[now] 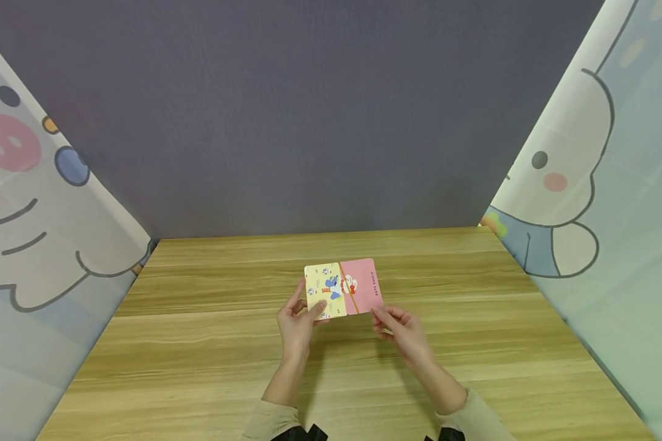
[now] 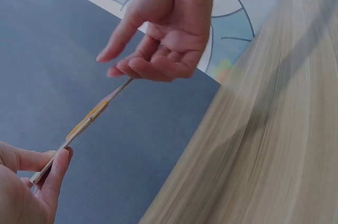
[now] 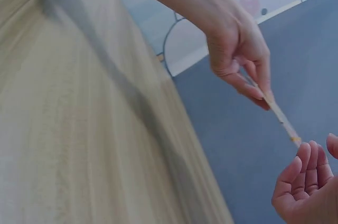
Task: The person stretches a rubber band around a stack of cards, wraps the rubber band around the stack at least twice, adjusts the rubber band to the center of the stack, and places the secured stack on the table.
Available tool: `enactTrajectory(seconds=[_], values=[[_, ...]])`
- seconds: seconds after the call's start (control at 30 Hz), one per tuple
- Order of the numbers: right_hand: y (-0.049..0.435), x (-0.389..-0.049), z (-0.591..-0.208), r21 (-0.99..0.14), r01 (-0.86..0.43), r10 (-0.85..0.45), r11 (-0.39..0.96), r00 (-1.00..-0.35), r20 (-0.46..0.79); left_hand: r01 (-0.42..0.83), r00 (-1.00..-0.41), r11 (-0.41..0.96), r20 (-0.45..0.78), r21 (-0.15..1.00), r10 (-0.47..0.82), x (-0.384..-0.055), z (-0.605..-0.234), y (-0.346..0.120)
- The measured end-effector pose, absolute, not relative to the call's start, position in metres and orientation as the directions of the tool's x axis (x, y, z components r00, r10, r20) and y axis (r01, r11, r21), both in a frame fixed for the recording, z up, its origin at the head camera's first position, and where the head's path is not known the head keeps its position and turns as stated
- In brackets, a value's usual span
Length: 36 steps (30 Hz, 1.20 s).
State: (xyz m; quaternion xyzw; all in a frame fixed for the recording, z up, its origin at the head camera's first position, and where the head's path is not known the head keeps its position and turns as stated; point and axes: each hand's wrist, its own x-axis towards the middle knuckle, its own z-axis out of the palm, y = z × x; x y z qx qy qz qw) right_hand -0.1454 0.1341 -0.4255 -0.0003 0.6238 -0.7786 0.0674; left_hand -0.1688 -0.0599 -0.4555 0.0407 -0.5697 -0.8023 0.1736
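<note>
My left hand [image 1: 296, 334] grips the left end of a thin, flat booklet-like piece, thumb on top and fingers underneath. Its left part is a yellow cover [image 1: 316, 280] with blue cartoon figures; the right part is a pink cover [image 1: 367, 283] with a white rabbit. An orange elastic band [image 2: 87, 121] runs across it where the two colours meet. At the lower right corner of the pink part is my right hand [image 1: 409, 338]. In the left wrist view its fingers touch or nearly touch the edge, while the thumb stands apart from it.
Both hands are raised above a wood-grain table [image 1: 209, 355], which shows their shadows. A dark grey panel [image 1: 320, 122] stands along the back. Cartoon-printed curtains hang at the left [image 1: 27, 245] and right [image 1: 629, 202].
</note>
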Motion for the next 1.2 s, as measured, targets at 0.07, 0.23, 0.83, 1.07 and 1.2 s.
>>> enactTrajectory(seconds=[0.07, 0.23, 0.83, 1.07, 1.2], values=[[0.133, -0.145, -0.425, -0.966, 0.17, -0.132, -0.196, -0.98, -0.146, 0.268, -0.935, -0.288, 0.175, 0.919, -0.31, -0.179, -0.476, -0.063], [0.131, -0.146, -0.43, -0.955, 0.257, -0.222, -0.148, -0.949, -0.221, 0.301, -0.935, -0.315, 0.212, 0.9, -0.286, -0.19, -0.503, -0.067], [0.111, -0.149, -0.435, -0.909, 0.298, -0.111, -0.292, -0.954, -0.277, 0.229, -0.943, -0.323, 0.127, 0.918, -0.308, -0.159, -0.439, -0.055], [0.106, -0.147, -0.438, -0.914, 0.294, -0.141, -0.281, -0.954, -0.264, 0.155, -0.956, -0.327, 0.059, 0.932, -0.287, -0.15, -0.427, -0.048], [0.105, -0.147, -0.439, -0.919, 0.288, -0.138, -0.268, -0.956, -0.26, 0.144, -0.958, -0.331, 0.047, 0.933, -0.284, -0.151, -0.427, -0.047]])
